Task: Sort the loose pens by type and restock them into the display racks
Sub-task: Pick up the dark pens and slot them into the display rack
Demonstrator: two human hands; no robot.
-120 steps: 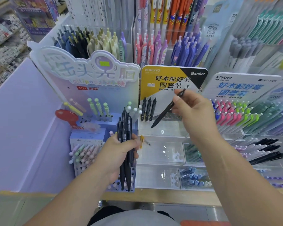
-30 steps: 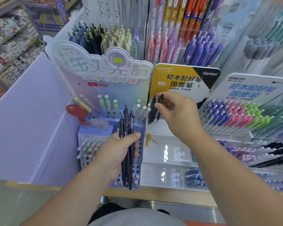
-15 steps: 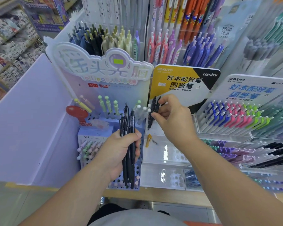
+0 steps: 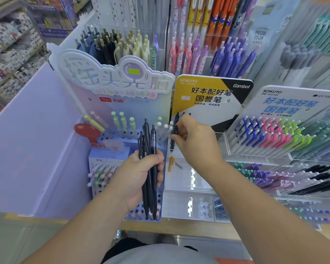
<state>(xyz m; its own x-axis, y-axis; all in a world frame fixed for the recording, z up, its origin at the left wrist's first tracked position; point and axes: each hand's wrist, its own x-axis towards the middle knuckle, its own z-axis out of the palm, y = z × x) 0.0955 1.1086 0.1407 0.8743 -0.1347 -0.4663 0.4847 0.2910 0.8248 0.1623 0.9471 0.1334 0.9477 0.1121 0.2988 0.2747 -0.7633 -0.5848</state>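
1. A bundle of black pens (image 4: 148, 159), slim with smooth matte barrels, stood upright near the middle of the scene in the left hand (image 4: 137, 180), whose fingers and thumb were wrapped round the barrels.
2. Just to the right and farther off, the right hand (image 4: 195, 142) pinched a single black pen (image 4: 175, 128) between thumb and curled fingers, upright at the left end of the display rack.
3. Behind that pen rose a glossy yellow-and-black card (image 4: 200, 92) with rounded corners.
4. Nearer, under the right wrist, sat clear plastic trays (image 4: 189, 187), shiny and box-shaped, with a small yellow pen (image 4: 171, 163) at their left edge.
5. To the left stood a lilac stand (image 4: 111, 159) pierced with round holes, holding pastel pens with ball tops.
6. To the right, slanted rows of coloured pens (image 4: 271, 138) in blue, pink and green lay under a white card (image 4: 293, 103).
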